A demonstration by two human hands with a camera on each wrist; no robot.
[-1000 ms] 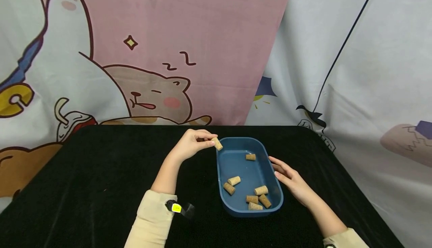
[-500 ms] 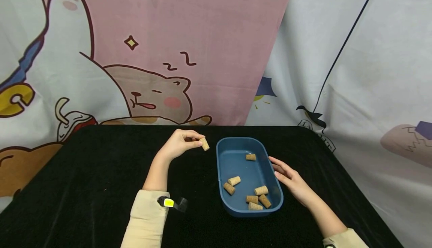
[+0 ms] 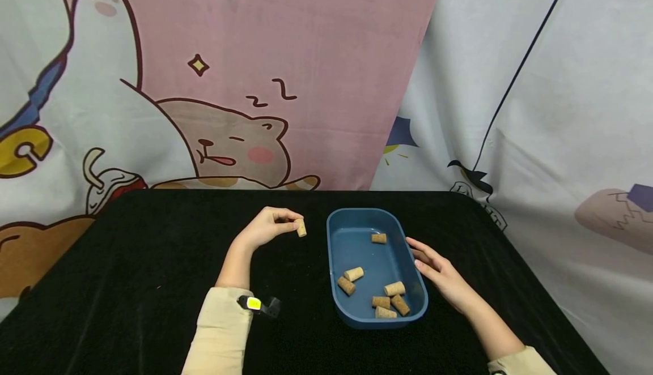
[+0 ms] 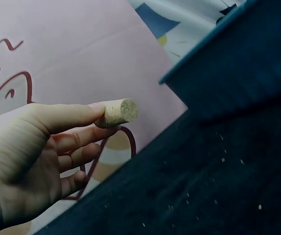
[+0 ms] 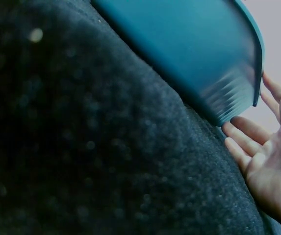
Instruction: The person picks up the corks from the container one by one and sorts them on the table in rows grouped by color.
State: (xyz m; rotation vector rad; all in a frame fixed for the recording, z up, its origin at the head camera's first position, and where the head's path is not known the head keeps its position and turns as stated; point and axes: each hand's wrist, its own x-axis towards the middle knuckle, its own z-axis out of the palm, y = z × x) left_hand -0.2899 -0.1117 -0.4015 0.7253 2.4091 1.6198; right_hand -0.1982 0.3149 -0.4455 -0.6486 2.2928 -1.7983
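Between thumb and fingertips, my left hand pinches a pale cork, left of a blue rectangular tub. The left wrist view shows the cork with its speckled round end facing out and the other fingers loosely bent below. Several corks lie in the tub: one cork toward the far end, two corks at the left side, and a cluster near the front. My right hand rests against the tub's right wall with its fingers extended; the right wrist view shows fingertips at the tub's outer side.
A black cloth covers the table. Behind it hangs a printed curtain with cartoon animals. A dark band with a yellow tag sits at the left sleeve cuff.
My left hand has carried the cork leftward from above the tub's left rim, then slightly lower over the cloth. The tub, the corks inside and my right hand stay put.
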